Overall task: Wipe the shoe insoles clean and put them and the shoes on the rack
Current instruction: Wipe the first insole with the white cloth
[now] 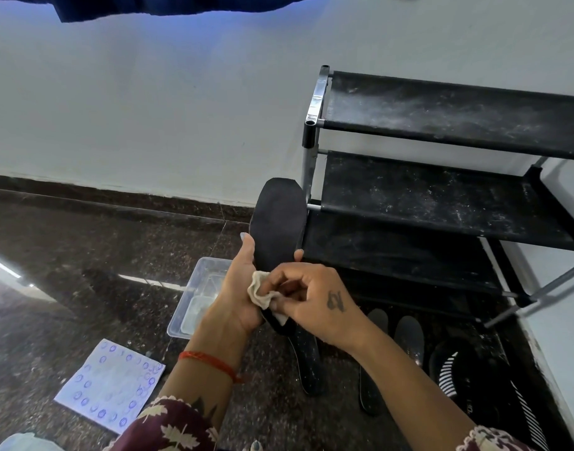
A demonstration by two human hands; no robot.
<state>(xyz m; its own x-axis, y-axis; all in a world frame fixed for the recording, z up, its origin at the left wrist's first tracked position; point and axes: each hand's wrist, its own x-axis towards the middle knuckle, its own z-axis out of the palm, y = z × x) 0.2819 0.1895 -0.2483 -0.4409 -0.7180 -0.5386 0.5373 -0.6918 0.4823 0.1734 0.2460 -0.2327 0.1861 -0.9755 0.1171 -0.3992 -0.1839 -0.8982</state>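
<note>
My left hand grips a black insole held upright in front of me, toe end up. My right hand pinches a small cream cloth against the lower part of that insole. Below my hands, more dark insoles lie on the floor, one partly hidden by my right forearm. A black shoe with white stripes sits on the floor at the right. The black shoe rack stands against the wall at the right, its dusty fabric shelves bare.
A clear plastic tub sits on the dark stone floor just left of my hands. A white sheet with blue printed marks lies at the lower left. The white wall runs behind everything.
</note>
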